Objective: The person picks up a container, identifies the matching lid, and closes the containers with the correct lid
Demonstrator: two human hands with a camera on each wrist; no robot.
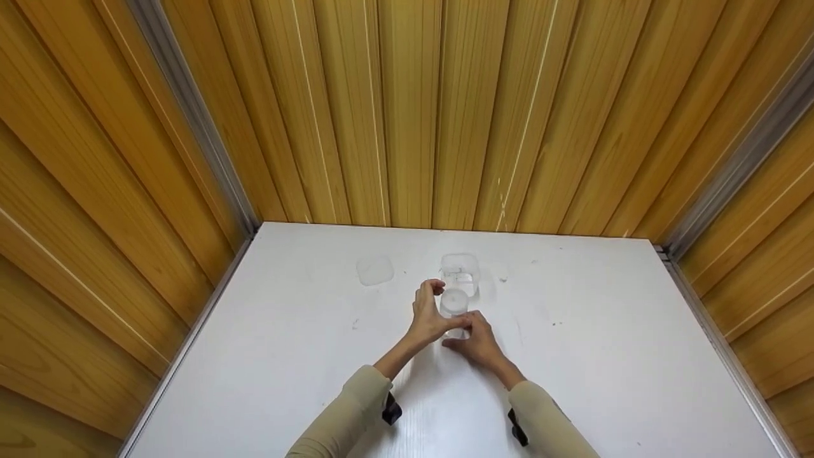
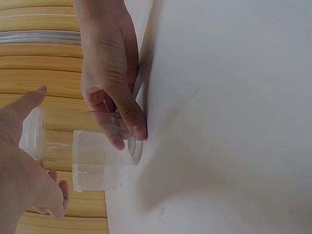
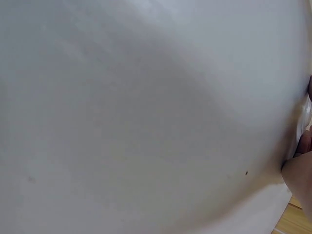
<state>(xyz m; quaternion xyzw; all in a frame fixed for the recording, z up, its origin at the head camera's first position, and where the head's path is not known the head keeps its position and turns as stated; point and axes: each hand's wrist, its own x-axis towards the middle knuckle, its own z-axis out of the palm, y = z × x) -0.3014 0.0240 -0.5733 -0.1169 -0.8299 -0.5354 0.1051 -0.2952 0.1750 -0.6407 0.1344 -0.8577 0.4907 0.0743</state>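
Observation:
A clear plastic jar [image 2: 61,146] with a ribbed translucent lid [image 1: 454,299] stands upright on the white table. My left hand [image 1: 427,315] curves round the lid end from the left, its thumb across the near side and its fingers bent on the far side. Low on the jar, my right hand [image 1: 477,340] grips the base between thumb and fingers; the left wrist view shows this right hand [image 2: 111,73] close to the tabletop. Only part of the right hand [image 3: 300,170] enters the right wrist view, at its right edge.
Just behind the jar stands a translucent square container [image 1: 467,261], its top uncovered. A flat, clear square lid [image 1: 375,270] lies to its left. The white table [image 1: 604,350] is bounded by wood-patterned walls [image 1: 407,114] at the back and sides.

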